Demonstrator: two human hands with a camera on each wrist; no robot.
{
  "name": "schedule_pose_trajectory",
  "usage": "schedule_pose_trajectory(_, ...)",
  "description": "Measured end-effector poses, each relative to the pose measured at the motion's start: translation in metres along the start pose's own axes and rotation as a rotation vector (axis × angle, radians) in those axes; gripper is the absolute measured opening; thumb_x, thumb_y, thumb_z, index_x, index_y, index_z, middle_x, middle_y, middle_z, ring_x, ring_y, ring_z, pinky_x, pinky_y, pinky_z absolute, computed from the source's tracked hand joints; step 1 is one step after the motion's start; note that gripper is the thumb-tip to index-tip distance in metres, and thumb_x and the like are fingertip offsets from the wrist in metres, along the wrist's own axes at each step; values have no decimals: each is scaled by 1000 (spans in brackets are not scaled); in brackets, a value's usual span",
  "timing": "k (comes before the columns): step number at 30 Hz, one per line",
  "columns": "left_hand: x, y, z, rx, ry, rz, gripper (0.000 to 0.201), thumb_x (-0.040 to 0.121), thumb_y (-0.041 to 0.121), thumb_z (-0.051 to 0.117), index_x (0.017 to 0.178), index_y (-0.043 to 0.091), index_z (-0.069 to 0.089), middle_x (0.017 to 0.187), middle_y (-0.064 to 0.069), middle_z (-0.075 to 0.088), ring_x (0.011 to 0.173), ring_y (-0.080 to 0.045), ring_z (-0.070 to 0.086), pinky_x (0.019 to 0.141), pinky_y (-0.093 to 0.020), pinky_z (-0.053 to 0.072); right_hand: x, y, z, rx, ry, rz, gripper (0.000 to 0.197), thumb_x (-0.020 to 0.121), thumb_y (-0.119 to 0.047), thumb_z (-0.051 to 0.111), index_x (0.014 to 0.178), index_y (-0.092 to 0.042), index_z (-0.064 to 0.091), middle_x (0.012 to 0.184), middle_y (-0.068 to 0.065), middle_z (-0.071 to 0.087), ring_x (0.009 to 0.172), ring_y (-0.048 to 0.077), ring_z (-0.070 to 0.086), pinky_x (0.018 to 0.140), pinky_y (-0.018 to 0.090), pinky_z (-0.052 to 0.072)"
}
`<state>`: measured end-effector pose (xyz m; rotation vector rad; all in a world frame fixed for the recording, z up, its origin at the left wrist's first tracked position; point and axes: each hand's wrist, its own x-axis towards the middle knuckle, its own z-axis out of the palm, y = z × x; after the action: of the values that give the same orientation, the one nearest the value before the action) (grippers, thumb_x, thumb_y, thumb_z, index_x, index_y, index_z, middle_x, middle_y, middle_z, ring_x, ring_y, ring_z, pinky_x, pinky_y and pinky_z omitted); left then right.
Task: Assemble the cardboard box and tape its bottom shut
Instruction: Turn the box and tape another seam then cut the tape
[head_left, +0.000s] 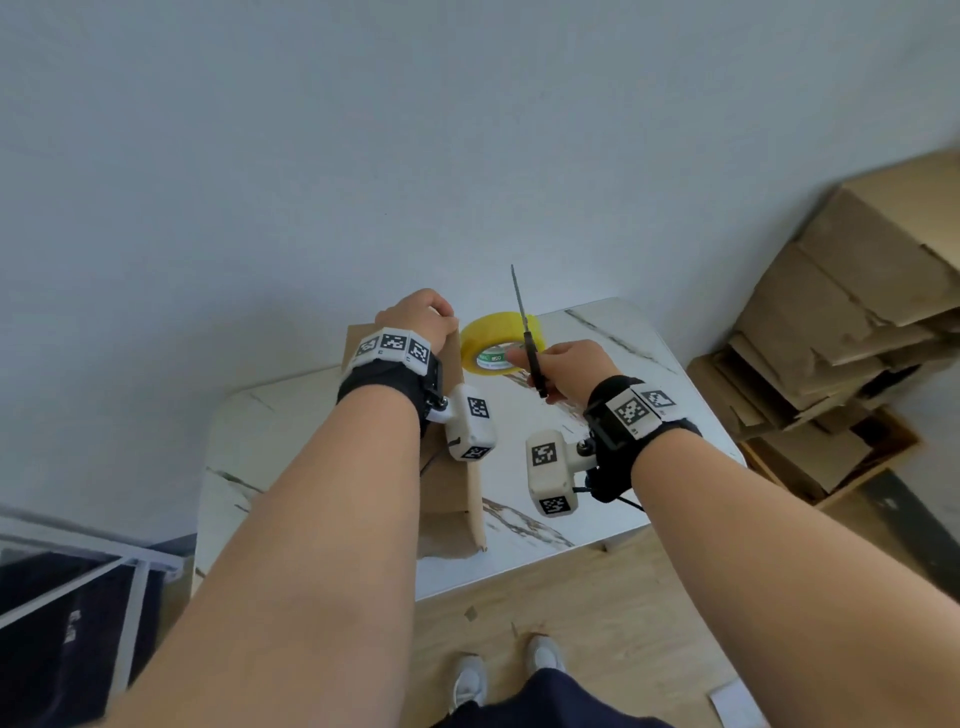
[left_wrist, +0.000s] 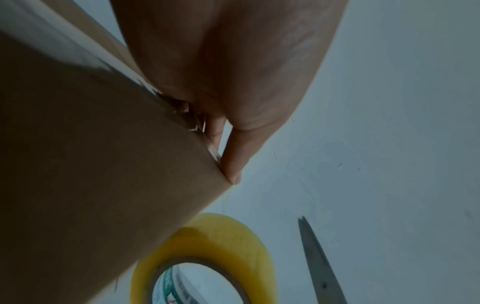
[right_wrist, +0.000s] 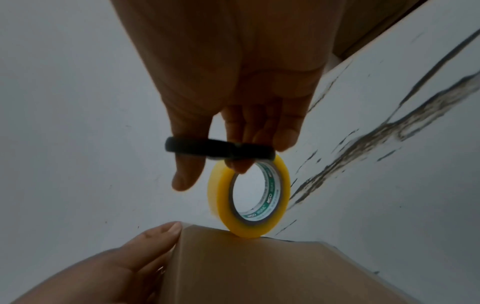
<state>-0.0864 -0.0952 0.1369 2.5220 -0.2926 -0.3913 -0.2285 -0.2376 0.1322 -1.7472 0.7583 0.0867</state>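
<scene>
We are standing at a white marble-patterned table (head_left: 613, 353) with the cardboard box (head_left: 452, 483) sitting on it in front of us, its brown side wall facing our right. Our left hand (head_left: 421, 317) is resting on the far top edge of the box, fingers curled over that edge and pressing against it; in the left wrist view a strip of clear tape (left_wrist: 182, 115) is showing under those fingers (left_wrist: 233, 160), lying along the box's edge. Our right hand (head_left: 566, 364) is gripping a pair of scissors (head_left: 527, 332), thumb and fingers pushed through the black handles (right_wrist: 221, 149), with the grey blades (left_wrist: 319, 263) closed together and pointing up and away from us. The same hand is also holding the yellow tape roll (right_wrist: 249, 197): in the right wrist view a fingertip is hooking inside the roll's core, and the roll is hanging on edge just beyond the box, its lower rim meeting the box's top edge. We cannot tell whether the tape is still joined to the roll. Off to our right a stack of flattened cardboard (head_left: 852, 322) is leaning against the wall, and our white shoes (head_left: 543, 657) are showing on the wooden floor (head_left: 623, 623) below.
</scene>
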Motion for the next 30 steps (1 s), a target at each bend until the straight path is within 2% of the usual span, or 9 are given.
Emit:
schedule_pose_trajectory(4,2,0,0,25,5,-17,2,85,33,58,83,32,57,111,0,64,111,-30,54,91,-37,46,-7,4,7,61,-92,-8,42,79,-40,77,92,0,74,71,6,65,65,17,55,64,26,50)
schedule_pose_trajectory(8,2,1,-1,28,1,-21,1,87,30,58,86,31,57,111,-1,62,110,-30,54,88,-36,43,-9,13,9,120,-191,-13,37,81,-35,76,94,0,74,72,7,64,71,19,55,64,25,48)
schedule_pose_trajectory(12,3,0,-1,33,-11,-9,4,86,31,58,83,31,57,111,-1,63,108,-30,56,92,-38,45,-10,22,10,129,-268,25,39,81,-41,73,94,-4,73,78,5,65,73,16,58,69,27,47)
schedule_pose_trajectory(15,5,-1,-1,26,-25,-19,14,85,29,59,74,31,52,111,-1,63,107,-30,56,92,-40,46,-13,26,11,130,-333,89,41,85,-46,66,89,-5,67,76,3,63,72,16,57,71,26,49)
schedule_pose_trajectory(19,3,1,-1,60,-27,-28,6,87,30,58,83,32,54,114,-1,61,110,-30,54,94,-40,44,-16,30,11,112,-390,113,44,87,-50,60,82,-7,61,71,3,59,63,16,56,63,25,49)
schedule_pose_trajectory(22,2,2,-2,70,-39,-30,4,87,30,57,86,32,54,115,-2,61,110,-30,54,96,-42,44,-20,27,12,169,-414,80,42,93,-46,53,80,-6,56,62,2,59,52,13,56,56,22,50)
schedule_pose_trajectory(23,1,3,-3,71,-47,-29,4,87,30,57,86,33,54,116,-2,61,110,-30,54,97,-43,44,-20,26,12,183,-441,71,43,95,-45,50,78,-6,55,61,2,58,50,13,56,57,22,50)
schedule_pose_trajectory(26,1,4,-4,68,-60,-28,4,87,29,57,87,31,54,117,-3,61,110,-30,55,99,-45,44,-22,26,11,158,-551,66,52,91,-53,47,71,-5,57,65,9,55,56,19,52,68,31,45)
schedule_pose_trajectory(30,0,8,-6,74,-72,-37,4,88,27,57,89,29,54,117,-3,61,111,-30,56,100,-45,43,-19,27,16,182,-520,69,56,80,-61,54,64,-8,60,67,11,55,59,21,51,71,34,44)
